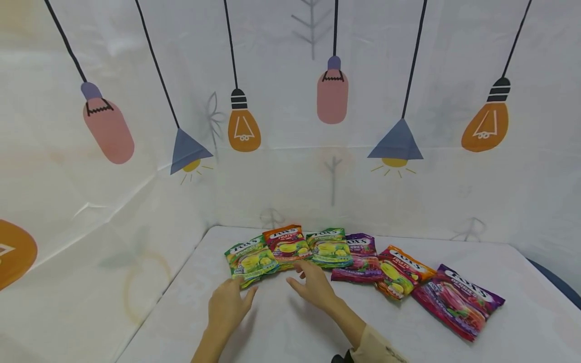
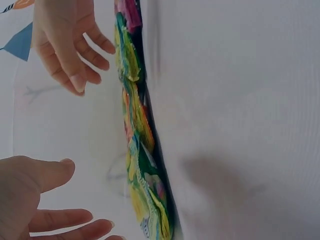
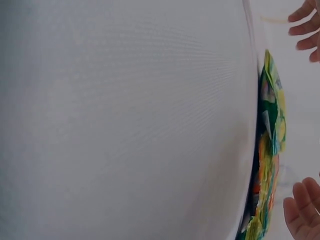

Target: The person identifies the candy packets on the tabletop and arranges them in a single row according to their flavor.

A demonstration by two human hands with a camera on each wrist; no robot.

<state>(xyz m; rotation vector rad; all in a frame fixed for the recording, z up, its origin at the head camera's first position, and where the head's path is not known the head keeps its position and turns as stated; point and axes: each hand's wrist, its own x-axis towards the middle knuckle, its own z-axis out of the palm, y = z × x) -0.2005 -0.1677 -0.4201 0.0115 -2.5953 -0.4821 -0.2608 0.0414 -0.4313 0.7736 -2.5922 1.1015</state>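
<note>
My left hand (image 1: 227, 305) is held over the table just in front of a green candy bag (image 1: 251, 259), fingers apart and holding nothing. To its right, my right hand (image 1: 315, 287) hovers near an orange fruits candy bag (image 1: 287, 243) and a second green candy bag (image 1: 330, 247); its fingers are loosely bent around nothing. Both hands appear in the left wrist view, the left hand (image 2: 40, 195) below the right hand (image 2: 67, 45), with a gap between them. In the right wrist view the right hand (image 3: 305, 210) shows relaxed fingers.
The bags lie in a curved row on the white table (image 1: 281, 327). Rightward follow a purple berries bag (image 1: 360, 259), another orange bag (image 1: 401, 272) and a larger-looking purple bag (image 1: 458, 302). Behind stands a white sheet (image 1: 281, 186) printed with lamps.
</note>
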